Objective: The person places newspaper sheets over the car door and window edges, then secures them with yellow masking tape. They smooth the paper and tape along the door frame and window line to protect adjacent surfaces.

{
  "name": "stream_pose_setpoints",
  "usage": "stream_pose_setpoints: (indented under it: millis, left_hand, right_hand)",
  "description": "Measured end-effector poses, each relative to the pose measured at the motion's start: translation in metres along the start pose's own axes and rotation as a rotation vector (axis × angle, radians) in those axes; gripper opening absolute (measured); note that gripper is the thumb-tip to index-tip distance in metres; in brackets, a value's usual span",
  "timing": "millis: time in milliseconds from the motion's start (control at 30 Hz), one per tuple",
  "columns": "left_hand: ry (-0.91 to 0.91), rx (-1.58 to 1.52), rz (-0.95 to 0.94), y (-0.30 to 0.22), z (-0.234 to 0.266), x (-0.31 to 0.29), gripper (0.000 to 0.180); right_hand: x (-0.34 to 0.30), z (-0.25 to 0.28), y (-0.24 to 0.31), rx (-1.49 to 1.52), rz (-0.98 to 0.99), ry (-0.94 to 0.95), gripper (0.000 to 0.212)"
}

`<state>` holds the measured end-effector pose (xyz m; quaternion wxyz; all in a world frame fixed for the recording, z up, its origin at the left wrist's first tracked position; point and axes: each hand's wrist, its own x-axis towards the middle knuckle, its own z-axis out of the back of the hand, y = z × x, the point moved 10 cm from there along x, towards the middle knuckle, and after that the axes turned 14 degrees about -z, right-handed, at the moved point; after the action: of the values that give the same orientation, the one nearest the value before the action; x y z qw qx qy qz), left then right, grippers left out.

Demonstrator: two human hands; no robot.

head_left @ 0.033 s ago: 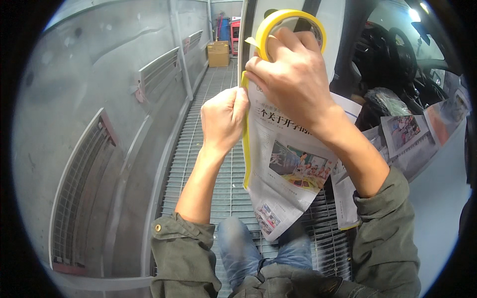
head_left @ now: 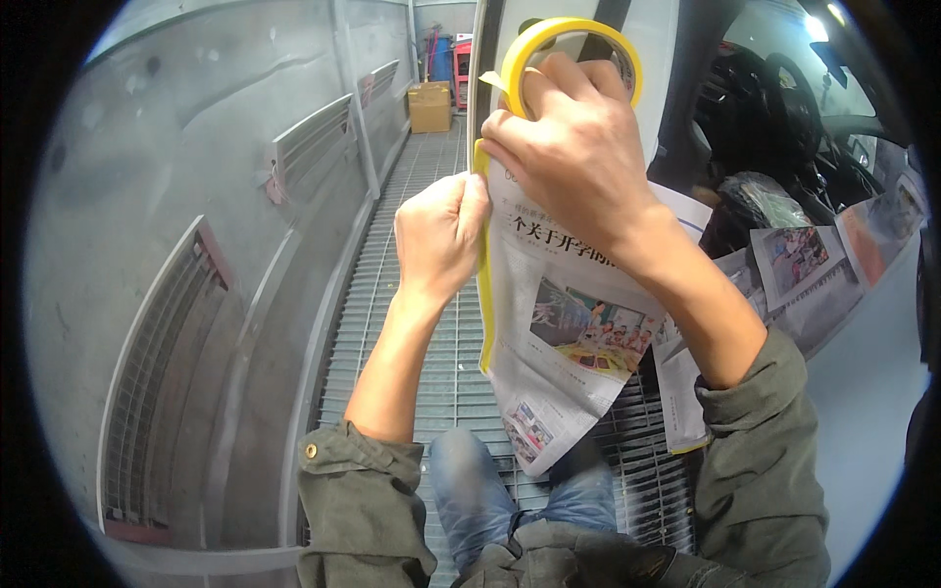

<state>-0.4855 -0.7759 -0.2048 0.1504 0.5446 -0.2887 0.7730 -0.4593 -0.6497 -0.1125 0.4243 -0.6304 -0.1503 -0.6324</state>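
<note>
My right hand (head_left: 583, 142) is closed on a roll of yellow masking tape (head_left: 534, 41), its fingers through the ring. A short loose end of tape sticks out at the roll's left side. The thumb and forefinger press at the top left corner of a newspaper sheet (head_left: 515, 314). Just below, my left hand (head_left: 438, 235) is closed, its thumb along the sheet's left edge; whether it pinches the paper is hidden. A yellow tape strip (head_left: 485, 323) runs down that edge. The newspaper hangs over a light panel of a car (head_left: 655, 59), its lower corner dangling free.
More newspaper (head_left: 799, 265) covers part of the car on the right, beside its open interior (head_left: 750, 108). Metal grating (head_left: 392, 343) forms the floor. A grey wall with vent grilles (head_left: 162, 382) runs along the left. At the far end stands a cardboard box (head_left: 430, 108).
My right hand and the tape roll have shifted very slightly to the left. My left hand and the newspaper stay nearly in place.
</note>
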Motion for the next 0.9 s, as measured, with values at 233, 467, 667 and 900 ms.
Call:
stream_pose_setpoints:
  millis: [233,467,667,900]
  left_hand:
    - [0.021,0.043,-0.017,-0.003,0.002,0.005,0.035]
    - [-0.078,0.111,-0.093,-0.007,0.007,0.015,0.030]
    - [-0.236,0.304,-0.263,-0.025,0.010,0.031,0.017]
    - [-0.238,0.426,-0.353,-0.034,0.009,0.045,0.026]
  right_hand:
    - [0.001,-0.001,0.000,-0.006,-0.021,-0.044,0.005]
    - [0.007,0.017,-0.007,0.027,-0.086,-0.136,0.020]
    - [-0.001,0.069,-0.041,0.404,-0.187,-0.291,0.022]
    - [-0.015,0.139,-0.071,0.244,-0.171,-0.159,0.028]
